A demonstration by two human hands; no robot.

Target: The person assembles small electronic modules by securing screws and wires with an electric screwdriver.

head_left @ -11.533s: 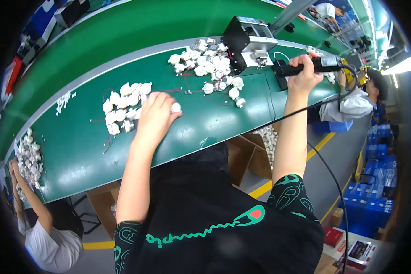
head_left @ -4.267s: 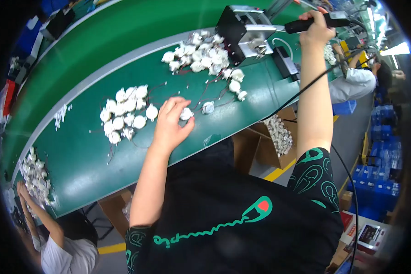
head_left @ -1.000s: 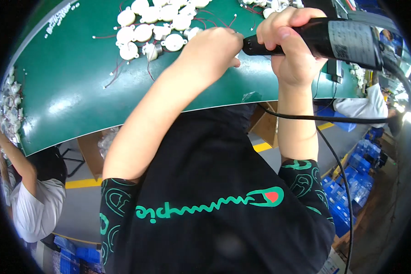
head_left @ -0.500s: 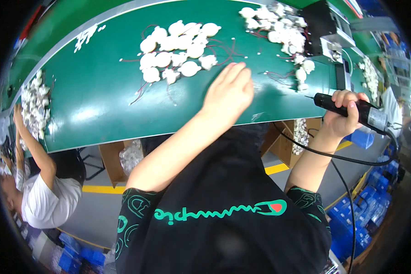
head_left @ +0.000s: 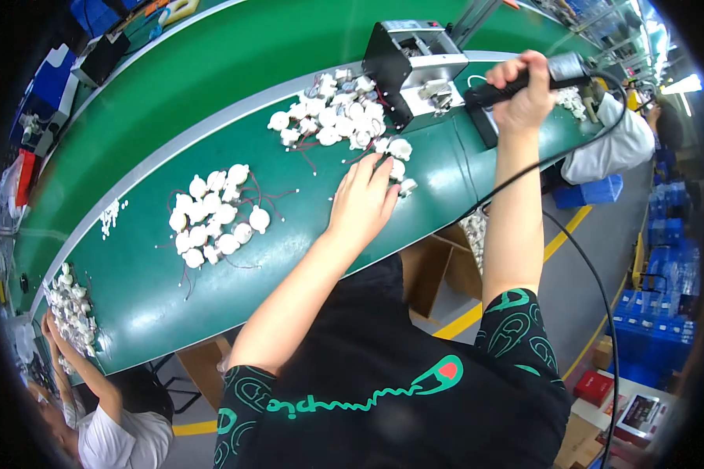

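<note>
My right hand [head_left: 522, 98] is wrapped round a black corded electric screwdriver [head_left: 567, 72], raised at the right beside a black and silver box-shaped machine [head_left: 414, 74], which looks like a screw feeder. Over the green table [head_left: 305, 223], my left hand [head_left: 361, 202] has its fingers stretched out and apart. Its fingertips reach a short row of round white parts [head_left: 400, 148] below the machine, and I see nothing held in it. Just beyond lies a larger heap of white parts with red and black wires [head_left: 344, 117]. The screwdriver's tip is hard to make out.
A second group of wired white parts [head_left: 211, 215] lies left of my left arm. Small white pieces [head_left: 111, 217] are near the far rail. At the far left another person's arm [head_left: 94, 375] reaches to a white heap [head_left: 70, 309]. The screwdriver's cable [head_left: 594, 141] loops past my right forearm.
My view has turned to the right. My left hand has moved right, from beside the left group to the parts below the machine. My right hand has lifted the screwdriver toward the machine.
</note>
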